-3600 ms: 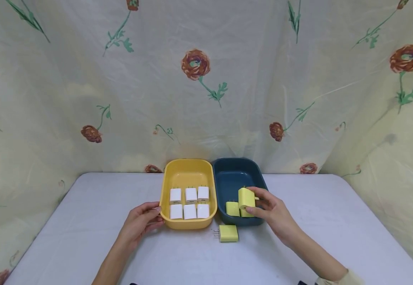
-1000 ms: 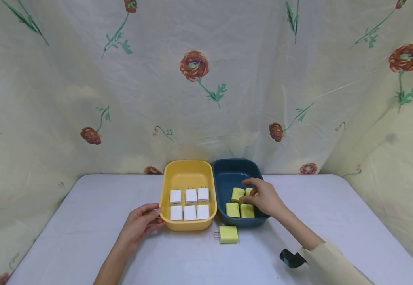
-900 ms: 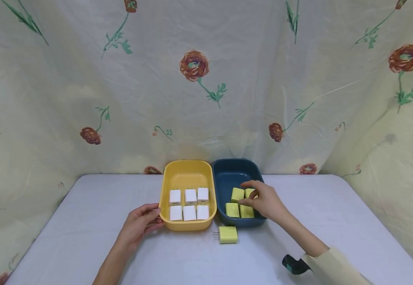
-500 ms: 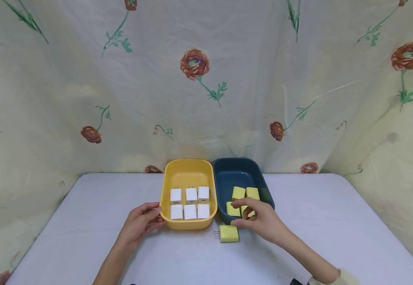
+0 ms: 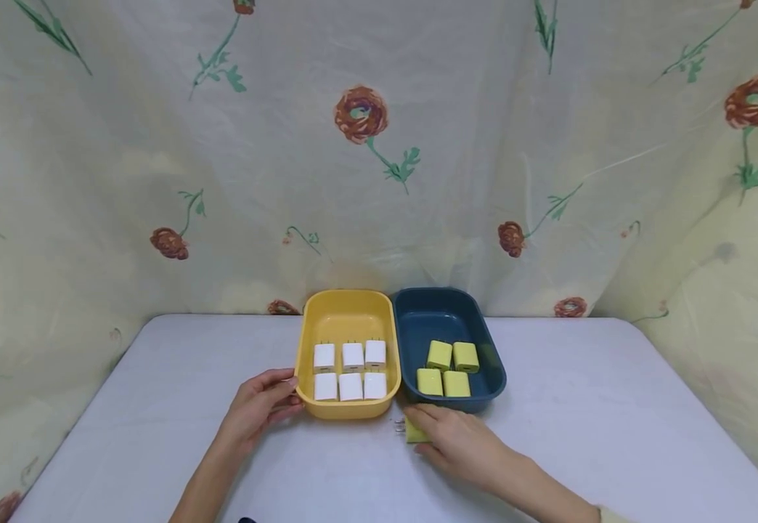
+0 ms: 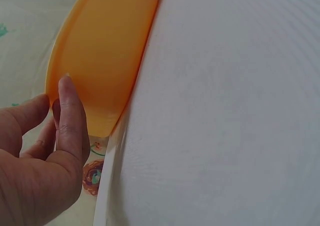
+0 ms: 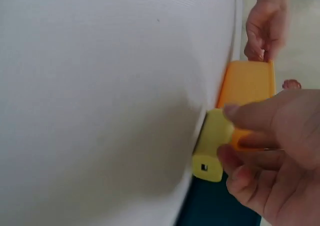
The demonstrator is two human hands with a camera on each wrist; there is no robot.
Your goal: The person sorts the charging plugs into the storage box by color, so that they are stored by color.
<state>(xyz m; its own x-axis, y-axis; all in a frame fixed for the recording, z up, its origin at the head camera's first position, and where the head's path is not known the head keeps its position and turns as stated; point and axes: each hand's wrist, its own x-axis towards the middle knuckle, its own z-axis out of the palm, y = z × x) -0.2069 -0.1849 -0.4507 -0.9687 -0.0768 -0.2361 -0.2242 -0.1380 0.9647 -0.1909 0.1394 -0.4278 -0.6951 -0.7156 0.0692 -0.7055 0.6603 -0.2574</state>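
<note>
In the head view my left hand (image 5: 258, 407) holds the left side of the yellow bin (image 5: 346, 410); the left wrist view has the thumb at its rim and fingers along the outer wall. My right hand (image 5: 464, 447) has thumb and fingers on opposite sides of a yellow charger (image 5: 414, 434), which lies in front of the bins with its prongs to the left. In the right wrist view, that charger's port end shows beside the fingertips. White chargers (image 5: 351, 386) sit in two rows in the yellow bin. Several yellow chargers (image 5: 456, 383) sit in the dark blue bin (image 5: 441, 299).
Both bins stand side by side near the far edge of the white-covered table (image 5: 568, 385). A flower-printed cloth (image 5: 444, 145) hangs behind and around the table.
My right hand set a yellow charger in the blue bin, let go, then moved down and left to the charger in front. My left hand stays at the yellow bin.
</note>
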